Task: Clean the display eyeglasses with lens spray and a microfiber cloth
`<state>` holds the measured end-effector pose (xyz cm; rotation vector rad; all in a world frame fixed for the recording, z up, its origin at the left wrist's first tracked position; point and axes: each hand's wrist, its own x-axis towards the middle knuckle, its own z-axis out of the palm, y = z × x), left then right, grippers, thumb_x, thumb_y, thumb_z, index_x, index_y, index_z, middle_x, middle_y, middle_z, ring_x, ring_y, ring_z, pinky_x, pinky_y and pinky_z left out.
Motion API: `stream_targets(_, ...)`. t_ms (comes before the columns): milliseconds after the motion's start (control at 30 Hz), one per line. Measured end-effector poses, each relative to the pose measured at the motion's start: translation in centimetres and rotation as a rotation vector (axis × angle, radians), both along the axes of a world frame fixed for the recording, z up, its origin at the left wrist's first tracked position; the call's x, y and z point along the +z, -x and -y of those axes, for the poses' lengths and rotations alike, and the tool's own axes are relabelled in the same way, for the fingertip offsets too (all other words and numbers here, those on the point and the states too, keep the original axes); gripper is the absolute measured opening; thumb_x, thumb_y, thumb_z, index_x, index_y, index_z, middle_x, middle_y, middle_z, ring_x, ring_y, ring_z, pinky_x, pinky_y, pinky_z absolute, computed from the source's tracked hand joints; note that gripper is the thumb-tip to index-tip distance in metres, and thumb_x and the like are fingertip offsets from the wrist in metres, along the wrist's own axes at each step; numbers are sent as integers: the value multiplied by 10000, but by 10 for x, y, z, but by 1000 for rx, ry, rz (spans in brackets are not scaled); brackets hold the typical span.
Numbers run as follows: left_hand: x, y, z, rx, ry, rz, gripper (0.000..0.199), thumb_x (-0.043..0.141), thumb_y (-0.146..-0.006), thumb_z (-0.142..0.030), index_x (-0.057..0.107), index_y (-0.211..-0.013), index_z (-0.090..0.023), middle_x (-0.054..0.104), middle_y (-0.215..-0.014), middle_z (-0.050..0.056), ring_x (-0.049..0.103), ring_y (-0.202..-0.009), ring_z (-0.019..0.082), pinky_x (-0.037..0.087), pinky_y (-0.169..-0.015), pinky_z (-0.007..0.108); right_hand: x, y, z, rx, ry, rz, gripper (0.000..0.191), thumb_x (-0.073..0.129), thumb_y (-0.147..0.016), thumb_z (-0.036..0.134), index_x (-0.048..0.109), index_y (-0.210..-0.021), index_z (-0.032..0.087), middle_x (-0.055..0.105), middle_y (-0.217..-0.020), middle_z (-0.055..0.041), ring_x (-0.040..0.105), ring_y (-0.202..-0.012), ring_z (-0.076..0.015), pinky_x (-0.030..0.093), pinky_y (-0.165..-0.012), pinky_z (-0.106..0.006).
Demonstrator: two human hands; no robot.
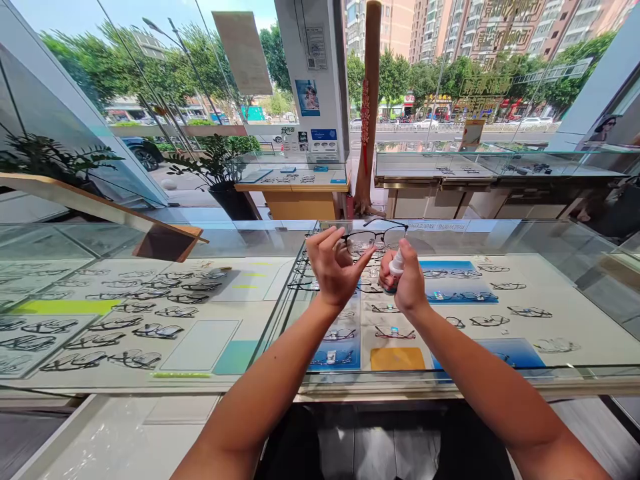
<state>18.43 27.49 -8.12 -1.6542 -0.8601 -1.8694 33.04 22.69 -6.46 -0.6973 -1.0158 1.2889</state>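
My left hand (331,265) pinches a pair of eyeglasses (384,237) by one side of the dark frame, holding it up over the glass counter. In my right hand (411,279) is a small spray bottle (397,264) with a white top, gripped with the thumb at its nozzle. The bottle stands just to the right of and below the lenses. My fingers cover most of the bottle's body. Below both hands, rows of eyeglasses (395,332) lie inside the display case.
The glass display counter (450,373) runs across in front of me, with a second glasses display (200,363) on the left. A wood-edged mirror or board (167,243) stands on the left counter. Beyond are a potted plant (220,163), a wooden post (371,100) and more display cases (425,180).
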Motion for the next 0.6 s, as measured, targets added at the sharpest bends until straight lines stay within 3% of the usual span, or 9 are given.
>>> stream_targets(167,2,5,-4,-42,143,108,710,949,-795,-531,606,-1337,-225,643,-1203,121,635,-1117,273,569,-943,438,5,-22,-15,-194,-51,-23,631,529,-908,806,560,-608,251,447,-484,28,420,-461,-124,362,-492,-297)
stream_targets(333,4,14,-14,-69,201,198,700,939,-799,-554,639,-1338,-223,665,-1215,121,633,-1075,253,559,-943,429,2,-65,-59,-406,-134,-29,420,588,-898,670,651,-854,257,593,-727,10,581,-666,-150,490,-664,-301)
stream_targets(467,5,20,-21,-161,288,189,699,917,-814,-581,657,-1366,-240,690,-1248,119,643,-1074,243,561,-965,420,-17,-92,-96,-578,-137,240,312,641,-885,564,597,-996,276,648,-875,11,615,-808,-167,490,-782,-302)
stream_targets(600,5,25,-27,-283,393,185,685,913,-828,-558,661,-1391,-258,704,-1359,128,669,-1151,246,553,-1048,430,-39,-111,-119,-518,-110,584,413,574,-915,636,609,-1088,263,708,-1022,-26,592,-886,-180,471,-815,-309)
